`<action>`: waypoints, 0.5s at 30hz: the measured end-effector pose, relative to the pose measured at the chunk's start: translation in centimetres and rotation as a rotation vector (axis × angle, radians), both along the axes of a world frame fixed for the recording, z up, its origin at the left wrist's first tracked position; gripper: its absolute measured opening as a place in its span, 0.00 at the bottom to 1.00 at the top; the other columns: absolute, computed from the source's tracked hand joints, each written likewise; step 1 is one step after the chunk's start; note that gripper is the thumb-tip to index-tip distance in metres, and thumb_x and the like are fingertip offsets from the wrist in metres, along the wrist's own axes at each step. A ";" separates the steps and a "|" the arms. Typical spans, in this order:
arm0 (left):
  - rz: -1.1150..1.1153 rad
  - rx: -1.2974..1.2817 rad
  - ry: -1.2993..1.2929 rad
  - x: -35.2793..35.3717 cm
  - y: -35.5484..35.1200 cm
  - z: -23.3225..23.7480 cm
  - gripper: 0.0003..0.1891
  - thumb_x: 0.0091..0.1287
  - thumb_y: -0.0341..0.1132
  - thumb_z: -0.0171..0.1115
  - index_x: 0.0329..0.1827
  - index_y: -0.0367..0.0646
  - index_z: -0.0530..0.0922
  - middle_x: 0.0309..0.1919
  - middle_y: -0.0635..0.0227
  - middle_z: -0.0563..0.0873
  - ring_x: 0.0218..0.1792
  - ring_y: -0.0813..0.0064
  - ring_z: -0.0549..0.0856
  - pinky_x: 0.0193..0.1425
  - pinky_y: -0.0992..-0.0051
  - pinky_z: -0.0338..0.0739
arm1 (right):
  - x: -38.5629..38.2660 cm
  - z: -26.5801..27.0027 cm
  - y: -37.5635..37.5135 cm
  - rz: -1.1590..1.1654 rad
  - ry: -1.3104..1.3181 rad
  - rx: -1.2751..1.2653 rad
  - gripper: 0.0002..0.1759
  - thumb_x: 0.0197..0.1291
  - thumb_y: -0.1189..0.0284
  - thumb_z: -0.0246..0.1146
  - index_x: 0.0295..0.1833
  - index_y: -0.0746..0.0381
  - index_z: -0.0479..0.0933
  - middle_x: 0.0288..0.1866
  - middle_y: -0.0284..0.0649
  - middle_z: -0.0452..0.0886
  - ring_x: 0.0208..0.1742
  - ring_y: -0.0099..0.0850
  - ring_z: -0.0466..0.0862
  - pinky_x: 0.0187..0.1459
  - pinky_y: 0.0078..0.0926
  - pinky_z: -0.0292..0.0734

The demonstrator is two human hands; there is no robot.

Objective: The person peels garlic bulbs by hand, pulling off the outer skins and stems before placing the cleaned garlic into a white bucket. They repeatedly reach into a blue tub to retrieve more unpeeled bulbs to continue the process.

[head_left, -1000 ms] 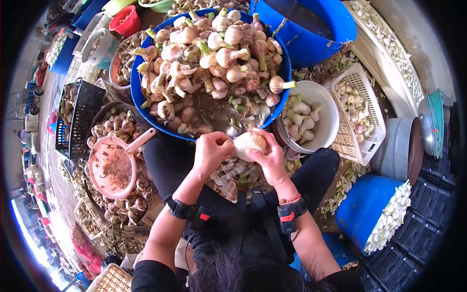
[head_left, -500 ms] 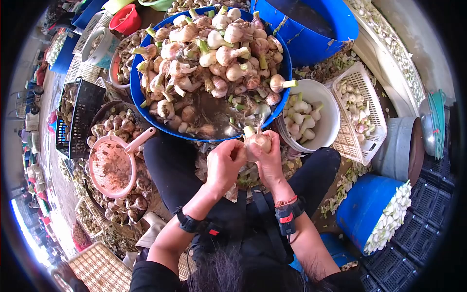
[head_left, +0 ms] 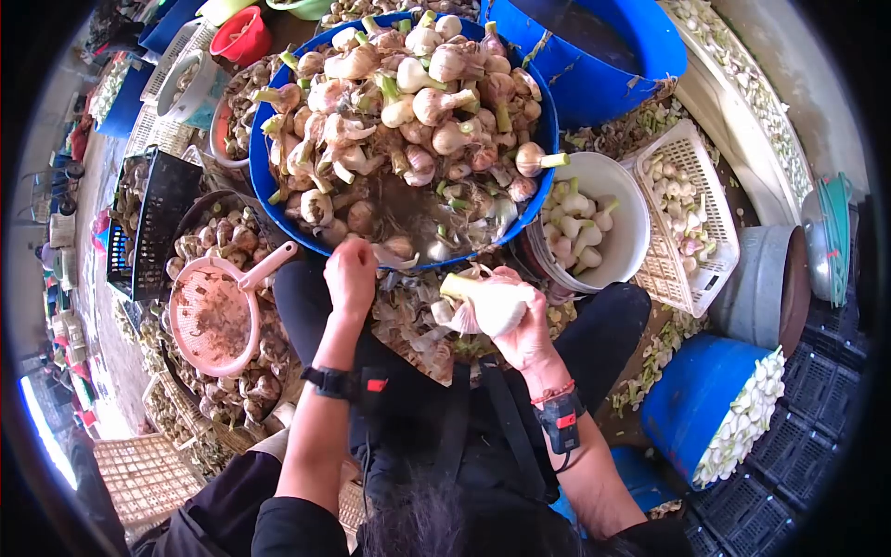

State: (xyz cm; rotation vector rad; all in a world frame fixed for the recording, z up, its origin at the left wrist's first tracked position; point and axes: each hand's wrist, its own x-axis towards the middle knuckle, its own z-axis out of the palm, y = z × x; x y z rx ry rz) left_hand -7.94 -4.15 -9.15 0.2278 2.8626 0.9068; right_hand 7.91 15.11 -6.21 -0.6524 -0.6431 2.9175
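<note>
My right hand (head_left: 522,327) is wrapped round a garlic bulb (head_left: 498,306), partly peeled, its stem pointing left and loose skin hanging from it. My left hand (head_left: 351,277) is closed at the near rim of a blue tub (head_left: 264,200), beside a piece of pale skin; whether it pinches that skin is unclear. Unpeeled garlic bulbs (head_left: 436,107) are heaped in the tub, with murky water showing near the front. Right of the tub, a white bucket (head_left: 631,213) holds peeled bulbs (head_left: 580,232).
A pink strainer (head_left: 215,316) rests on garlic at the left, near a black crate (head_left: 167,227). At the right are a cream basket (head_left: 715,195) of bulbs and a blue barrel (head_left: 691,395) with white garlic. Skins (head_left: 422,339) lie between my legs. Another person's dark-clothed leg (head_left: 218,506) shows lower left.
My left hand has moved left, away from the bulb, to the tub's rim. My right hand has come slightly nearer my body with the bulb, which now shows more white.
</note>
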 end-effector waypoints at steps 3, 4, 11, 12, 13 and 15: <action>-0.381 0.243 -0.142 2.1 1.5 3.9 0.17 0.50 0.24 0.65 0.46 0.40 0.80 0.45 0.55 0.81 0.49 0.61 0.79 0.51 0.72 0.75 | -0.5 0.8 0.2 0.102 -0.073 0.054 0.30 0.59 0.51 0.59 0.57 0.61 0.64 0.48 0.36 0.77 0.53 0.27 0.77 0.56 0.30 0.74; -0.236 0.552 -0.450 3.2 2.3 4.8 0.19 0.56 0.27 0.65 0.52 0.41 0.78 0.45 0.55 0.81 0.50 0.67 0.80 0.51 0.73 0.75 | -0.7 0.7 0.5 0.103 -0.074 0.054 0.30 0.59 0.51 0.59 0.57 0.61 0.64 0.48 0.36 0.77 0.53 0.27 0.77 0.56 0.30 0.74; -0.622 0.380 -0.315 4.5 4.0 8.7 0.09 0.62 0.31 0.62 0.43 0.39 0.82 0.32 0.59 0.86 0.33 0.70 0.86 0.40 0.72 0.79 | -1.0 0.3 0.9 0.326 0.028 0.198 0.39 0.49 0.51 0.71 0.55 0.57 0.57 0.46 0.36 0.72 0.48 0.24 0.75 0.47 0.21 0.75; -0.698 0.300 -0.171 4.6 4.0 8.8 0.09 0.62 0.32 0.62 0.43 0.39 0.82 0.32 0.60 0.86 0.34 0.70 0.86 0.39 0.72 0.79 | -0.9 0.2 1.0 0.325 0.029 0.197 0.39 0.49 0.51 0.71 0.55 0.57 0.57 0.46 0.36 0.72 0.48 0.24 0.75 0.47 0.21 0.75; -0.697 0.296 -0.172 4.8 3.9 8.8 0.09 0.62 0.32 0.62 0.43 0.39 0.82 0.32 0.60 0.86 0.34 0.70 0.86 0.39 0.72 0.79 | -0.7 -0.1 1.0 0.367 0.049 0.288 0.39 0.49 0.50 0.71 0.54 0.57 0.57 0.47 0.36 0.71 0.48 0.24 0.75 0.46 0.22 0.76; -0.633 0.209 -0.222 5.2 4.2 8.7 0.08 0.62 0.32 0.62 0.41 0.39 0.82 0.32 0.59 0.86 0.34 0.66 0.86 0.38 0.70 0.79 | -0.5 0.0 0.9 0.410 0.068 0.379 0.38 0.49 0.49 0.71 0.53 0.57 0.57 0.47 0.37 0.71 0.48 0.24 0.75 0.46 0.23 0.76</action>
